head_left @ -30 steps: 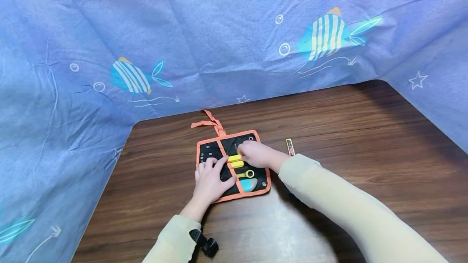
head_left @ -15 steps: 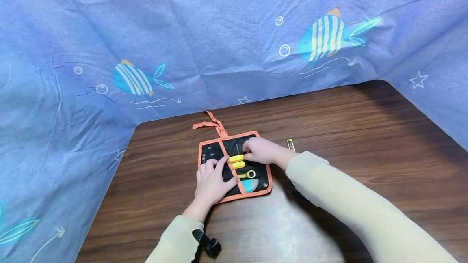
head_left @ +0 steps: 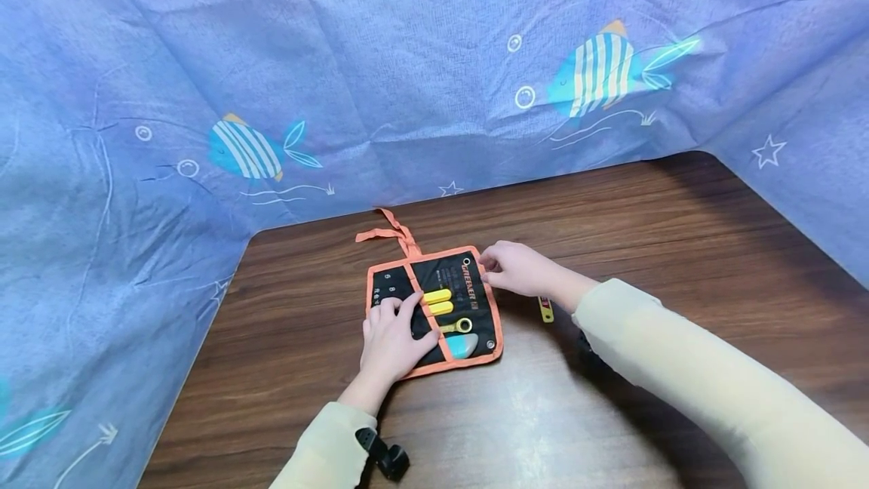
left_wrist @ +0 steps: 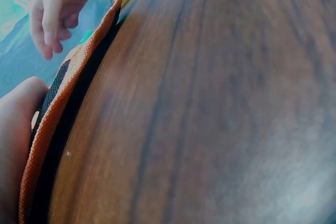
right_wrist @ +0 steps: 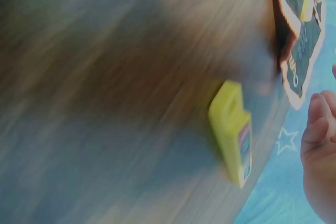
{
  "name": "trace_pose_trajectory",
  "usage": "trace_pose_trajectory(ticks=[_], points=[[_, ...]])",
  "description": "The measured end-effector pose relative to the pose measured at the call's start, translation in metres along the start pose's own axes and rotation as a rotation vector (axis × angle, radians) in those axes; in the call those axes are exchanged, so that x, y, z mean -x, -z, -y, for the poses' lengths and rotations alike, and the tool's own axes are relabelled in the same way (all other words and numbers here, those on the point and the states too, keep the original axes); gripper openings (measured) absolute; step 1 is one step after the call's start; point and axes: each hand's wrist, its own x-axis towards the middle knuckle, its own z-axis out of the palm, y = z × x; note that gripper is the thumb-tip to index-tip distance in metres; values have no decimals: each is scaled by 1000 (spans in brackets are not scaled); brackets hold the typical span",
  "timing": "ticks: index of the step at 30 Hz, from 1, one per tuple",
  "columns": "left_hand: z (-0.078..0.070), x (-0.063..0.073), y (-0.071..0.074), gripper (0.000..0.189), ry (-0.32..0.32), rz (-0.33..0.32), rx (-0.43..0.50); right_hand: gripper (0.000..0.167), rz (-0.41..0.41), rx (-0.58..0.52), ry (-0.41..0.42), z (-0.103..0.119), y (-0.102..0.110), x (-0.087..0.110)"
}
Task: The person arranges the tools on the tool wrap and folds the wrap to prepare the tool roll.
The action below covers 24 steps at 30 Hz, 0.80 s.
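A black tool pouch (head_left: pixel 424 272) with orange trim lies unrolled on the table. My left hand (head_left: pixel 389 344) rests on its left part, fingers spread along the orange middle band. Out of the pockets stick two yellow handles (head_left: pixel 437 296), a gold ring spanner (head_left: pixel 464 325) and a teal-and-grey rounded end (head_left: pixel 462 345). My right hand (head_left: pixel 521 268) is at the pouch's right edge, fingers loosely bent and holding nothing. A flat yellow piece with a printed label (right_wrist: pixel 231 135) lies on the wood below my right wrist, partly hidden by the forearm in the head view.
Orange tie straps (head_left: pixel 387 232) trail from the pouch's far edge. The brown wooden table (head_left: pixel 652 240) reaches back to a blue fish-patterned cloth (head_left: pixel 407 59) hanging behind and at both sides. A black strap with a small device (head_left: pixel 387 453) is on the left wrist.
My right hand has moved off the yellow handles, rightward to the pouch's edge, uncovering its printed lettering. The near end of the yellow piece now shows. My left hand stays in place.
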Motion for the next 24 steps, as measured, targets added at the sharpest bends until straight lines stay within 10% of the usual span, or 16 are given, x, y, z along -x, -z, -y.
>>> trace_pose_trajectory(ticks=[24], points=[[-2, 0, 2, 69, 15, 5, 0, 47, -119, 45, -17, -51, 3, 59]])
